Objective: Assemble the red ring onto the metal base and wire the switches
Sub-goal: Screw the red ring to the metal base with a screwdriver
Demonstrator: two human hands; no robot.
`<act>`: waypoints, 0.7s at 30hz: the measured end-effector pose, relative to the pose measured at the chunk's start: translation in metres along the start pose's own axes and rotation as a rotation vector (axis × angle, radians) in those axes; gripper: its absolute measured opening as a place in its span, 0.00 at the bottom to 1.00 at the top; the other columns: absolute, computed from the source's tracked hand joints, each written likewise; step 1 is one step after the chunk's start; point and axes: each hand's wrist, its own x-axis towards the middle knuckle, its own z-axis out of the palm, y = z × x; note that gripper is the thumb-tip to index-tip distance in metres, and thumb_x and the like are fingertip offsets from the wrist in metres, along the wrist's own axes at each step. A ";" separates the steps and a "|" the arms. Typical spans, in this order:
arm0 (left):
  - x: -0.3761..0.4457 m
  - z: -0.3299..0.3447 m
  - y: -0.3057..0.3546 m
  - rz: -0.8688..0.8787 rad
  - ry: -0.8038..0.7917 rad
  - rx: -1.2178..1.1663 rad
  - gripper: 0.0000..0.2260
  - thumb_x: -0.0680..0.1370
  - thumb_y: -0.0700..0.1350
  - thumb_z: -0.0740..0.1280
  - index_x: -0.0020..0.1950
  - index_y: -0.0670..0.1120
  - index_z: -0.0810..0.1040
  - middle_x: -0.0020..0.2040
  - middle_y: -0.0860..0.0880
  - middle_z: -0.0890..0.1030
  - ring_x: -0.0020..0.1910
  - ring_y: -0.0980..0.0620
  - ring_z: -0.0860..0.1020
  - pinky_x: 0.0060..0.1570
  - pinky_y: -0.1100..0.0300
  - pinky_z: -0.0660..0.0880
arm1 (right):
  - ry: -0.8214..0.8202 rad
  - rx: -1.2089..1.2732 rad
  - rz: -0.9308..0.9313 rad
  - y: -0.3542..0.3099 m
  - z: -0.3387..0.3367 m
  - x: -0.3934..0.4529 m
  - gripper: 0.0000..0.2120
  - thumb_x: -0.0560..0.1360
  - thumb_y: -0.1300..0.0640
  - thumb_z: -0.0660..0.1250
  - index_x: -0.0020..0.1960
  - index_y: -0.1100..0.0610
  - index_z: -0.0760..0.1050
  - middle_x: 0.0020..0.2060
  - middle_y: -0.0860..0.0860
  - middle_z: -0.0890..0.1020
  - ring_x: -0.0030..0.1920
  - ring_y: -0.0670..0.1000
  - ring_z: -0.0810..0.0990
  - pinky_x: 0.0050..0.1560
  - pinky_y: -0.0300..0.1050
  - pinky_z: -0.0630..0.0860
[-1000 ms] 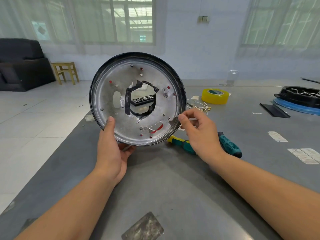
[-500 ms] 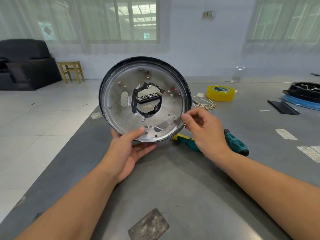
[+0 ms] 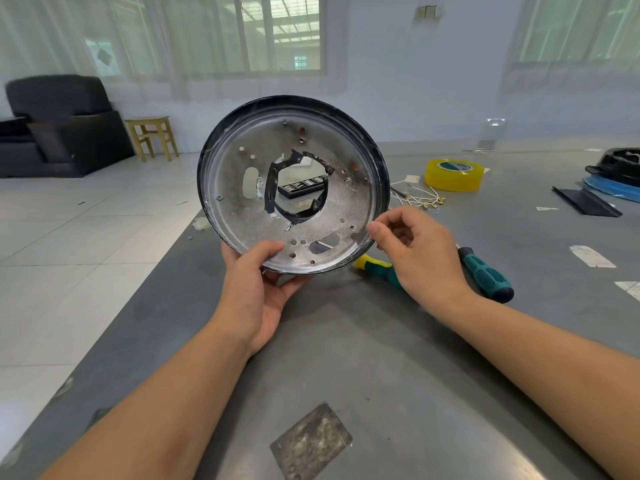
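Left fingers [image 3: 289, 284] now beneath metal base [image 3: 311, 230]

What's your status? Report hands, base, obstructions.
Left hand grips metal base, lower rim; right hand pinches right rim. Base upright off table, red showing through holes. Screwdriver on table, not obstructing.

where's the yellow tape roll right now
In the head view, the yellow tape roll lies flat on the grey table, right of the held metal base, just behind the loose white wires.
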 end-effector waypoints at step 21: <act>-0.001 0.004 -0.004 0.137 0.048 0.028 0.30 0.70 0.34 0.71 0.69 0.56 0.73 0.55 0.48 0.86 0.52 0.45 0.87 0.51 0.40 0.84 | 0.021 -0.070 -0.014 0.001 0.000 0.001 0.02 0.78 0.50 0.71 0.48 0.47 0.79 0.41 0.41 0.81 0.44 0.43 0.79 0.44 0.39 0.78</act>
